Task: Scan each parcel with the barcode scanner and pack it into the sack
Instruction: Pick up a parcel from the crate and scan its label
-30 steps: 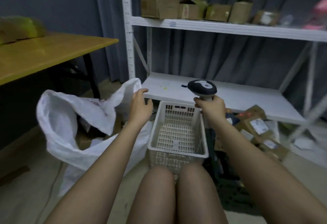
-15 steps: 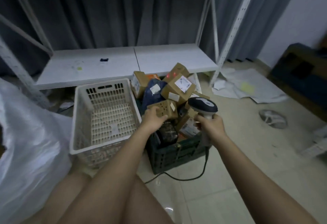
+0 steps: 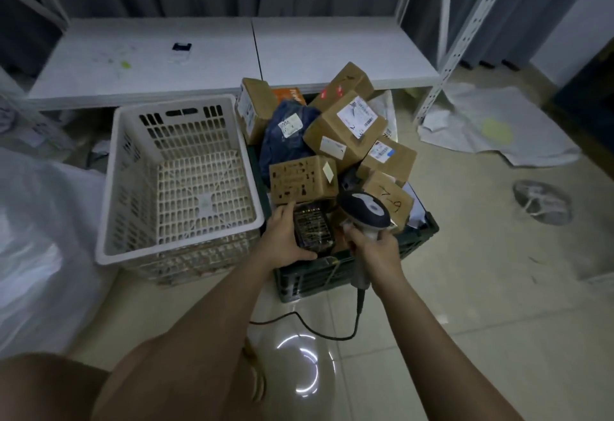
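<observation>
A dark green crate (image 3: 419, 236) on the floor is heaped with cardboard parcels (image 3: 345, 128) and a dark blue bagged parcel (image 3: 285, 135). At the crate's near edge lies a small dark parcel (image 3: 313, 228); my left hand (image 3: 282, 238) grips it from its left side, thumb under its near end. My right hand (image 3: 375, 248) holds the barcode scanner (image 3: 363, 209) by its handle, head just right of that parcel, cable trailing over the floor. The white sack (image 3: 36, 238) bulges at the far left.
An empty white plastic basket (image 3: 116, 188) stands between the sack and the crate. Behind both runs a low white shelf (image 3: 199, 55) on metal racking, with an upright (image 3: 461, 38) at the right. Papers (image 3: 491, 125) and a round object (image 3: 541, 201) lie on the tiled floor.
My view swung right from the sack to the crate. My left hand left the sack's rim, touched a printed box, then dropped to the small dark parcel. The scanner stayed in my right hand.
</observation>
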### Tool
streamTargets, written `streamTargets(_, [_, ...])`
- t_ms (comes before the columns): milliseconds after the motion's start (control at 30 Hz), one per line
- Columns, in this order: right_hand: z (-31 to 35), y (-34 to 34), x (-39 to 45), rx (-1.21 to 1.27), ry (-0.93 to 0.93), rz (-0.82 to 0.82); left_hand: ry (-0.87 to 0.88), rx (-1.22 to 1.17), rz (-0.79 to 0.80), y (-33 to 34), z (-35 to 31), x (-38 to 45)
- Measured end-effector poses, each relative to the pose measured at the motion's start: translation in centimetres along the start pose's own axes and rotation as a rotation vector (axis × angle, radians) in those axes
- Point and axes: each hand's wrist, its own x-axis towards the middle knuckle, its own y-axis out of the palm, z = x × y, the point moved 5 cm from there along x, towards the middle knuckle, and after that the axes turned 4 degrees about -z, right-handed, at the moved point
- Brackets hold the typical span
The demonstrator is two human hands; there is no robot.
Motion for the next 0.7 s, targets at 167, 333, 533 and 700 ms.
streamTargets(167, [0.3, -0.8, -0.2, 0.126, -0.024, -0.045, 0.03, -0.135, -0.268, -4.8, -2.5, -2.0])
streamTargets(333, [2.4, -0.4, -1.9, 0.245, -0.088, -0.008, -0.278, -0.609, -0.519, -10.1, -1.1, -4.5])
streamTargets(533, [4.5, 1.3, -4.3, 0.099, -0.262, 0.131, -0.616, -1.116, -0.467, -10.1, 2.5, -7.2])
streamTargets(700, [3.5, 3.1, -4.5, -0.178, -0.288, 0.198, -0.771, -0.979, -0.32, -8.5, 4.1, -8.9])
